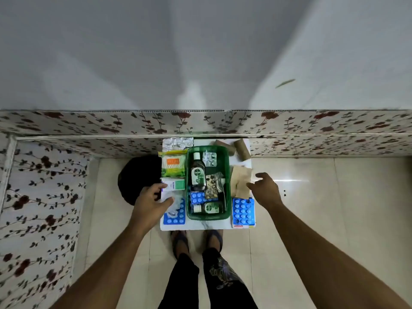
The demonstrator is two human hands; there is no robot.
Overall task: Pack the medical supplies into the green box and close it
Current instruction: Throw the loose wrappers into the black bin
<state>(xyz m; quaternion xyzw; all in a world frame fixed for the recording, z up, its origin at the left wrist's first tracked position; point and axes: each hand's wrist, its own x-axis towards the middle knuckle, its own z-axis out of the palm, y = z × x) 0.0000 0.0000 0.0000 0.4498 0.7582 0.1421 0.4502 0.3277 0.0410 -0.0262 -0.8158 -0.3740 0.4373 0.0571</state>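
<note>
Your left hand (149, 200) is curling its fingers loosely around the near end of a small white-and-green carton (173, 185), thumb pressing a crinkled clear packet (176, 202) beneath, though whether you are truly gripping the carton I cannot tell. Your right hand (265, 188) is hovering with fingers spread and empty, fingertips just touching the edge of the tan folded bandage (240, 181). The green box (227, 175) is sitting between your hands, open and partly filled, so the carton, lying crosswise, is needing a short carry to your right.
</note>
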